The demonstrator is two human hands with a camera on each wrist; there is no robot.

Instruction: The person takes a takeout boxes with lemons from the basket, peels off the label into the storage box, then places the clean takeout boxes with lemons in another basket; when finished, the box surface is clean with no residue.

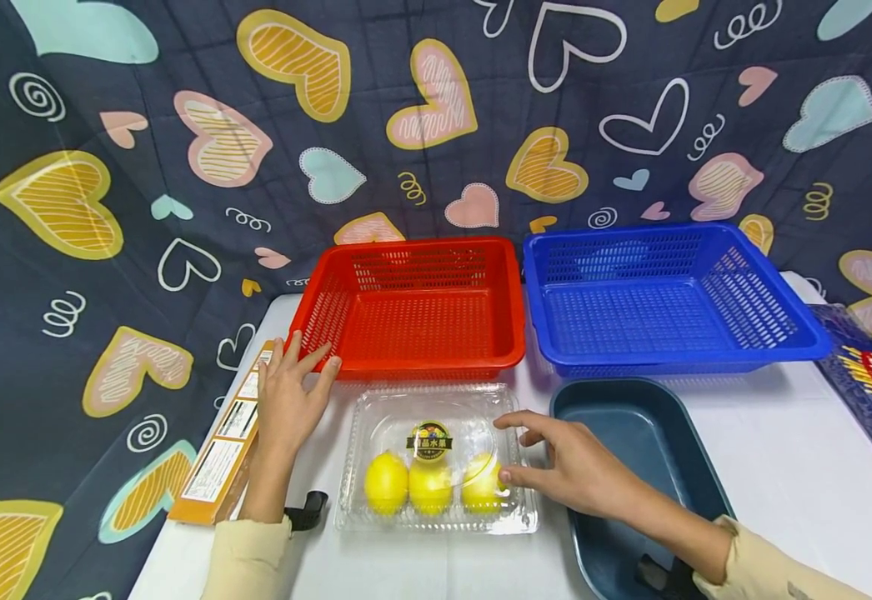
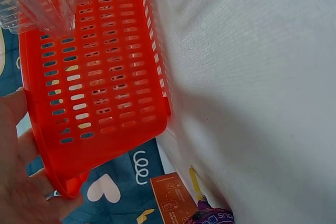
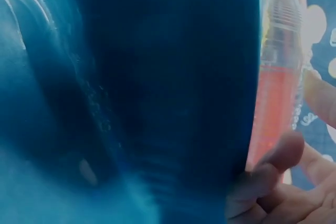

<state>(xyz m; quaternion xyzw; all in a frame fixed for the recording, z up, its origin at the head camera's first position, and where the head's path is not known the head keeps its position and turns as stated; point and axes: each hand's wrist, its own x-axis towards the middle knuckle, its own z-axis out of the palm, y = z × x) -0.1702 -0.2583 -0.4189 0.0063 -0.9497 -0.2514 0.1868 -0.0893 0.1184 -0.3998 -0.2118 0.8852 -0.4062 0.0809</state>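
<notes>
My left hand [image 1: 289,408] touches the near left corner of a red plastic basket [image 1: 406,367], its fingers fairly straight and spread over the rim. The left wrist view shows those fingers along the edge of the basket [image 2: 105,140]. To the right, my right hand [image 1: 582,471] hovers by the right side of a clear hinged fruit box [image 1: 376,421], thumb and index finger apart. Three yellow lemons [image 1: 387,483] lie inside, under a lid bearing a round black label [image 1: 430,442]. In the right wrist view a blue-green tray [image 3: 173,103] hides much of the box.
A blue basket [image 1: 646,362] stands beside the red one. Below my right forearm lies the dark teal tray [image 1: 631,417]. An orange carton [image 1: 211,475] lines the left table edge; a dark blue printed package [image 1: 867,383] lies at the right. Heart-patterned cloth [image 1: 421,192] hangs behind.
</notes>
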